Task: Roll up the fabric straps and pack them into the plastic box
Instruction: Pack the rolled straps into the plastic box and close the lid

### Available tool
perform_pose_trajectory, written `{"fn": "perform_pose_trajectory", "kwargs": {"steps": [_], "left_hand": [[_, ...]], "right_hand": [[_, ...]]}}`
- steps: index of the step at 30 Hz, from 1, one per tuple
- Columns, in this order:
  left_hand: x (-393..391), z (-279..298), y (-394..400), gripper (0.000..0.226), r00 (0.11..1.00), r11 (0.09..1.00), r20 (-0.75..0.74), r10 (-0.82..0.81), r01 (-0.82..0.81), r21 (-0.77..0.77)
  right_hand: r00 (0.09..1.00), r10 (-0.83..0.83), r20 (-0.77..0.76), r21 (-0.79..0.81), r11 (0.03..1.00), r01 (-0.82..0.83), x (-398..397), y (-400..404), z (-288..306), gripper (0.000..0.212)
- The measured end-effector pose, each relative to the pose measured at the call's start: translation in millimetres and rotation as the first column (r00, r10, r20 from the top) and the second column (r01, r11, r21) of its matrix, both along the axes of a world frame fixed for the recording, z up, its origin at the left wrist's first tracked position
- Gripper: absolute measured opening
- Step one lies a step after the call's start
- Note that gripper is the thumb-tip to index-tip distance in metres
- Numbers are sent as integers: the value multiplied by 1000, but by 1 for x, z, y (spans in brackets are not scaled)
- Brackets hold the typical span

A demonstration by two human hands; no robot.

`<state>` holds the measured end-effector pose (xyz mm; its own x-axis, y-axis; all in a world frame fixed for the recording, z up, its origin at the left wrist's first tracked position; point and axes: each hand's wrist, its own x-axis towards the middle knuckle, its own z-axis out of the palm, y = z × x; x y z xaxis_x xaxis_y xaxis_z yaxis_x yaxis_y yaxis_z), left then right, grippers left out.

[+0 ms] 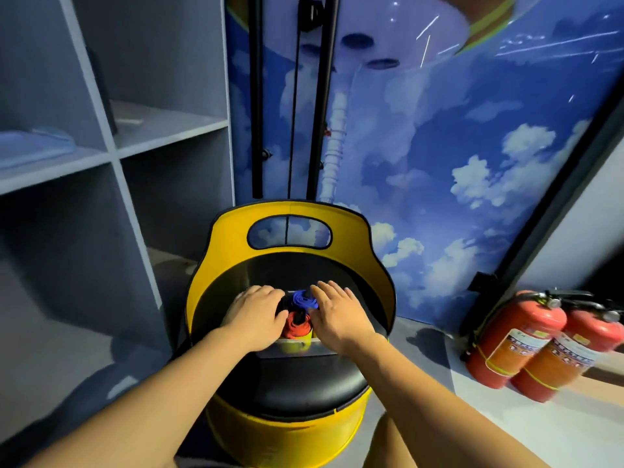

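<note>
While both arms reach forward, yellow barrel seat carries clear plastic box on its black cushion. Left hand and right hand lie flat, fingers straight, pressing on the box contents. Between them: rolled blue strap, red strap, yellow strap inside the box.

box: only the near wall shows; the hands cover the rest
black roll: mostly hidden under the left hand
blue roll: right side covered by the right hand
yellow roll: dim behind the box wall
extinguishers: blurred, labels unreadable, one cut by the right edge
forearms: cut off by the bottom edge
</note>
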<state>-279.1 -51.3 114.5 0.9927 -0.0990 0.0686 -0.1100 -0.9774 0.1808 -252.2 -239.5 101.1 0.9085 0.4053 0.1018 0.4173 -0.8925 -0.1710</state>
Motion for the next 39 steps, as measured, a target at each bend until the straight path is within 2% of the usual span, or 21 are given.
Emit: {"fn": "perform_pose_trajectory", "kwargs": {"steps": [5, 10, 16, 20, 27, 31, 37, 39], "left_hand": [[-36, 42, 2, 44, 992, 1000, 124, 14, -15, 10], [-70, 92, 26, 43, 971, 1000, 240, 19, -18, -7], [-103, 161, 80, 34, 913, 994, 398, 93, -107, 14], [-119, 199, 128, 36, 864, 979, 474, 171, -205, 20], [-133, 226, 216, 42, 808, 896, 466, 362, -439, 65], [-130, 229, 258, 46, 788, 840, 397, 470, -537, 73], [-111, 221, 309, 58, 774, 785, 315, 549, -607, 125], [-106, 215, 319, 56, 783, 776, 280, 556, -609, 165]], "right_hand": [[989, 29, 144, -26, 999, -26, -35, 5, 44, 50], [972, 92, 216, 71, 991, -109, -59, 24, 101, 44], [929, 180, 322, 213, 943, -256, -70, 83, 171, 32], [888, 277, 366, 235, 896, -376, -66, 140, 208, 32], [833, 444, 331, 190, 833, -519, -51, 252, 244, 42], [826, 503, 256, 164, 819, -550, -41, 306, 252, 51], [783, 597, 171, -64, 800, -596, -13, 371, 250, 71], [766, 630, 126, -164, 775, -610, -7, 388, 245, 78]]}}
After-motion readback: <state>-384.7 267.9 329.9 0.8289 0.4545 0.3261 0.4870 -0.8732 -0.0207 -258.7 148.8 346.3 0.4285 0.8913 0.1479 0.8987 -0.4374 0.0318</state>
